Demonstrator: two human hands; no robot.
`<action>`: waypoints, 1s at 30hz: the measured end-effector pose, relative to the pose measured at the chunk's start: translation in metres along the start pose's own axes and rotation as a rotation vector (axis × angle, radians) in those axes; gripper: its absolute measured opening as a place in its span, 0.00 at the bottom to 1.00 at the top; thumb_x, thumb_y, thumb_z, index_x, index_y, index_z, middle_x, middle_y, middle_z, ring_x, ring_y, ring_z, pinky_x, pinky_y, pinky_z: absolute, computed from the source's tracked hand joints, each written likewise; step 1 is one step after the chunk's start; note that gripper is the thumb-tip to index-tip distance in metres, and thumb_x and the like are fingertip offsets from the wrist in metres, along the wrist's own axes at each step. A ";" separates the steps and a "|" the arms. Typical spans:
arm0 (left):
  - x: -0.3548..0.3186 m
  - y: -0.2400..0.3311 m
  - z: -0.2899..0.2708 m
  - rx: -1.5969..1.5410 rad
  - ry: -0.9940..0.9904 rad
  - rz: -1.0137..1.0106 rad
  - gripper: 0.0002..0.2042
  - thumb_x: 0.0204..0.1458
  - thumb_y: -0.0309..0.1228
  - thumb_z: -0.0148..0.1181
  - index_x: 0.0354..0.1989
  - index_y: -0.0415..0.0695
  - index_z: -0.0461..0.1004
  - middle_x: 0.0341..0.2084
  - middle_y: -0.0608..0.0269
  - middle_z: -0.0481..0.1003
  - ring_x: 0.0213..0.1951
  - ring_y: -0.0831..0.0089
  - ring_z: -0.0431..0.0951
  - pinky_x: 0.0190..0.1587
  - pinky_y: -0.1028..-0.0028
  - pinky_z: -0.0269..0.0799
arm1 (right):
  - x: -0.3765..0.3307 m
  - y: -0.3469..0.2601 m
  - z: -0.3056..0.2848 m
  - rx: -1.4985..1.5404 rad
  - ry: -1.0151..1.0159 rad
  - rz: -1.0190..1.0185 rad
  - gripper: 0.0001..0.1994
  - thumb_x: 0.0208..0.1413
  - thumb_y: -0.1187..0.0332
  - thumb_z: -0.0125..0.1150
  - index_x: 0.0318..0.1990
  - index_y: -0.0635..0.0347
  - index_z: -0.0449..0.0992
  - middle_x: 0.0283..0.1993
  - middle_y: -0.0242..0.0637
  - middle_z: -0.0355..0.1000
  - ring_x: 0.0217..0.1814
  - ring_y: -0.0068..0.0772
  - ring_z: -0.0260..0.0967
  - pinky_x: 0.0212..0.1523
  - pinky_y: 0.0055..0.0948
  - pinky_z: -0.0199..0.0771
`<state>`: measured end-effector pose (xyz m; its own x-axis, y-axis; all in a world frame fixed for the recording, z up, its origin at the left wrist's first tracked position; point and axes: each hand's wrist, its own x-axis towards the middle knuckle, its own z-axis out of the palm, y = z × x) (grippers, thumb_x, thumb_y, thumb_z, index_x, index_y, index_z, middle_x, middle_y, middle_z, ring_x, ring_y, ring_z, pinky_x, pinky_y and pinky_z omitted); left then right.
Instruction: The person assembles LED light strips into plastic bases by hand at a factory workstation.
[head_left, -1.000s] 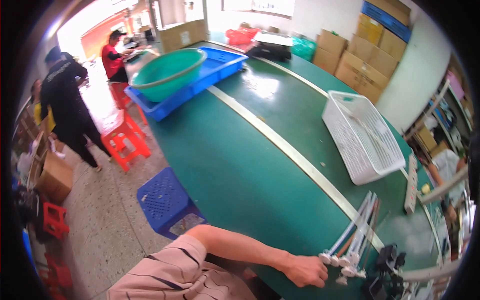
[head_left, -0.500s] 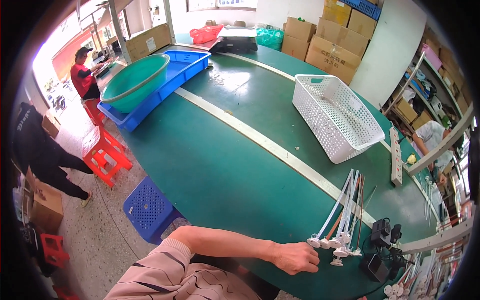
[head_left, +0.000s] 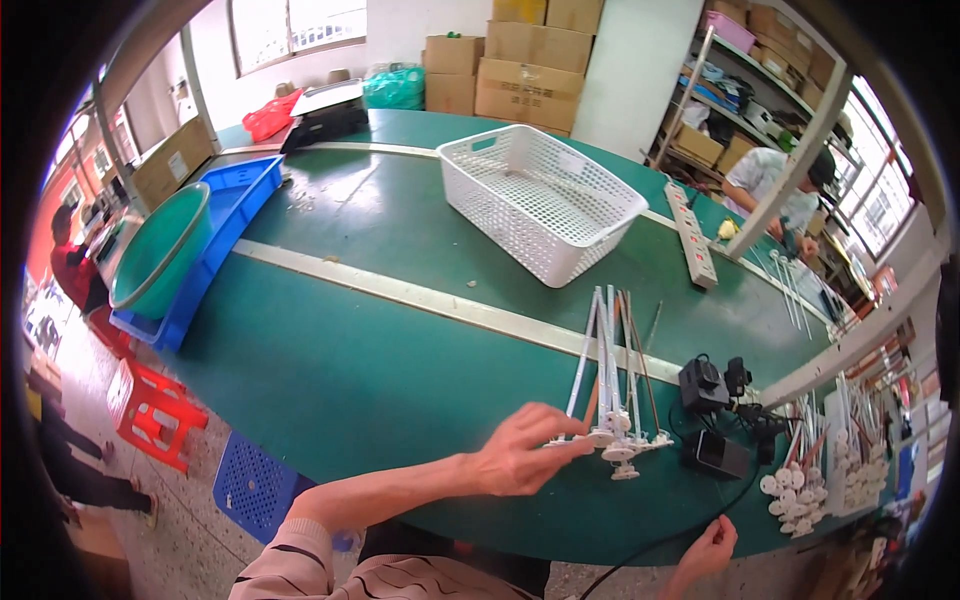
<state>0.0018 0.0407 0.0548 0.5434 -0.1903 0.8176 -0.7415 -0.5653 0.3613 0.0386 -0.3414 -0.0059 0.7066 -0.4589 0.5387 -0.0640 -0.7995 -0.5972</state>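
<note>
Left hand [head_left: 530, 452] at five o'clock, fingers at disc-ended rods [head_left: 607, 370], right hand [head_left: 710, 547] half-curled beside black cable [head_left: 650, 547], both grips indeterminable, white basket [head_left: 520, 215] at one o'clock

A bright window [head_left: 305, 22] (paned) interrupts the white wall [head_left: 425, 20].

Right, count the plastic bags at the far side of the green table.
2 in view: a red bag left of the black device, and a green bag to its right, beside the stacked cardboard boxes. Others may be hidden.

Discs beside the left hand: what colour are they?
The discs are white, seen best in the head view.
</note>
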 end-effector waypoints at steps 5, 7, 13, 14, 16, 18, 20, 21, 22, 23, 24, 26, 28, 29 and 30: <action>0.030 -0.027 -0.021 0.190 -0.050 -0.040 0.28 0.37 0.22 0.64 0.53 0.45 0.73 0.50 0.52 0.69 0.49 0.54 0.70 0.50 0.56 0.67 | -0.002 -0.013 -0.003 0.022 -0.006 0.020 0.05 0.56 0.76 0.59 0.39 0.65 0.78 0.36 0.38 0.73 0.33 0.32 0.73 0.32 0.28 0.74; 0.054 -0.044 -0.026 0.367 -0.090 -0.076 0.34 0.36 0.22 0.65 0.58 0.48 0.68 0.56 0.49 0.63 0.56 0.51 0.64 0.55 0.55 0.63 | -0.001 -0.012 -0.004 0.034 -0.005 0.024 0.05 0.56 0.76 0.59 0.39 0.65 0.78 0.36 0.37 0.73 0.33 0.32 0.73 0.32 0.27 0.74; 0.107 -0.112 -0.042 0.664 -0.133 -0.087 0.40 0.33 0.24 0.68 0.62 0.50 0.64 0.60 0.49 0.58 0.62 0.50 0.58 0.61 0.46 0.54 | -0.002 -0.012 -0.003 0.055 -0.002 0.043 0.06 0.56 0.76 0.59 0.39 0.65 0.78 0.35 0.36 0.73 0.32 0.29 0.72 0.32 0.26 0.73; 0.112 -0.120 -0.044 0.752 -0.174 -0.132 0.39 0.34 0.26 0.70 0.63 0.50 0.63 0.59 0.51 0.59 0.62 0.51 0.58 0.61 0.42 0.52 | -0.002 -0.012 -0.003 0.047 -0.007 0.052 0.06 0.56 0.76 0.59 0.39 0.65 0.78 0.35 0.36 0.73 0.32 0.29 0.71 0.31 0.26 0.72; 0.119 -0.132 -0.054 0.838 -0.222 -0.176 0.39 0.35 0.28 0.71 0.63 0.51 0.63 0.58 0.53 0.61 0.62 0.53 0.59 0.61 0.37 0.50 | -0.003 -0.016 -0.001 0.072 -0.008 0.059 0.06 0.56 0.76 0.59 0.40 0.65 0.78 0.35 0.35 0.73 0.31 0.28 0.71 0.31 0.25 0.71; 0.123 -0.144 -0.057 0.785 -0.439 -0.403 0.33 0.41 0.31 0.71 0.60 0.49 0.66 0.55 0.58 0.64 0.60 0.56 0.62 0.60 0.31 0.49 | -0.002 -0.018 -0.003 0.105 -0.011 0.076 0.06 0.56 0.76 0.59 0.40 0.65 0.78 0.35 0.34 0.72 0.30 0.26 0.68 0.30 0.25 0.70; 0.120 -0.154 -0.054 0.781 -0.424 -0.413 0.30 0.43 0.32 0.70 0.58 0.48 0.67 0.54 0.58 0.65 0.60 0.57 0.62 0.59 0.30 0.49 | -0.002 -0.019 -0.005 0.120 -0.011 0.093 0.06 0.56 0.76 0.59 0.40 0.65 0.78 0.35 0.34 0.72 0.30 0.26 0.68 0.30 0.25 0.70; 0.119 -0.157 -0.052 0.784 -0.404 -0.427 0.28 0.45 0.33 0.69 0.56 0.47 0.68 0.52 0.59 0.66 0.59 0.59 0.63 0.59 0.29 0.50 | -0.002 -0.020 -0.005 0.142 -0.014 0.103 0.06 0.56 0.76 0.59 0.40 0.65 0.78 0.34 0.34 0.72 0.30 0.26 0.68 0.30 0.25 0.69; 0.119 -0.159 -0.050 0.776 -0.374 -0.393 0.22 0.47 0.34 0.68 0.51 0.45 0.70 0.48 0.57 0.66 0.57 0.59 0.65 0.56 0.30 0.54 | -0.002 -0.020 -0.005 0.135 -0.011 0.110 0.06 0.56 0.76 0.59 0.40 0.65 0.78 0.34 0.34 0.72 0.30 0.26 0.68 0.30 0.25 0.69; 0.120 -0.162 -0.048 0.769 -0.380 -0.388 0.22 0.47 0.34 0.68 0.51 0.45 0.70 0.48 0.57 0.66 0.57 0.59 0.65 0.56 0.30 0.54 | -0.002 -0.020 -0.005 0.144 -0.002 0.101 0.06 0.56 0.76 0.59 0.40 0.65 0.78 0.34 0.33 0.71 0.29 0.25 0.67 0.29 0.25 0.68; 0.123 -0.167 -0.047 0.764 -0.384 -0.397 0.19 0.46 0.34 0.68 0.47 0.44 0.72 0.45 0.56 0.66 0.55 0.58 0.66 0.54 0.30 0.55 | -0.003 -0.020 -0.006 0.154 0.006 0.091 0.06 0.56 0.76 0.59 0.40 0.65 0.78 0.34 0.33 0.71 0.29 0.24 0.66 0.29 0.25 0.68; 0.123 -0.173 -0.049 0.750 -0.336 -0.366 0.12 0.46 0.34 0.67 0.34 0.40 0.74 0.39 0.54 0.67 0.47 0.57 0.70 0.48 0.41 0.65 | -0.004 -0.021 -0.006 0.145 0.000 0.092 0.06 0.56 0.76 0.59 0.40 0.65 0.78 0.33 0.33 0.70 0.28 0.24 0.65 0.28 0.24 0.67; 0.119 -0.180 -0.053 0.717 -0.318 -0.344 0.11 0.45 0.33 0.67 0.31 0.40 0.74 0.37 0.54 0.67 0.45 0.57 0.71 0.45 0.48 0.67 | -0.004 -0.020 -0.006 0.132 -0.006 0.096 0.06 0.56 0.76 0.59 0.39 0.66 0.78 0.33 0.33 0.70 0.28 0.23 0.64 0.28 0.24 0.66; 0.117 -0.183 -0.054 0.686 -0.295 -0.324 0.10 0.45 0.32 0.67 0.29 0.39 0.74 0.36 0.53 0.67 0.43 0.56 0.72 0.42 0.54 0.70 | -0.004 -0.020 -0.005 0.138 -0.006 0.093 0.06 0.56 0.76 0.59 0.39 0.66 0.78 0.32 0.32 0.70 0.27 0.23 0.63 0.27 0.24 0.65; 0.114 -0.185 -0.054 0.738 -0.263 -0.276 0.09 0.45 0.31 0.66 0.27 0.38 0.74 0.34 0.53 0.68 0.41 0.56 0.73 0.39 0.61 0.72 | -0.004 -0.020 -0.004 0.145 -0.008 0.091 0.06 0.56 0.76 0.59 0.39 0.66 0.78 0.32 0.32 0.69 0.27 0.22 0.62 0.27 0.24 0.64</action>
<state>0.1795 0.1671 0.1050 0.8101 -0.0975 0.5781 -0.1696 -0.9829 0.0719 0.0343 -0.3252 0.0062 0.7079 -0.5232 0.4744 -0.0260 -0.6906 -0.7228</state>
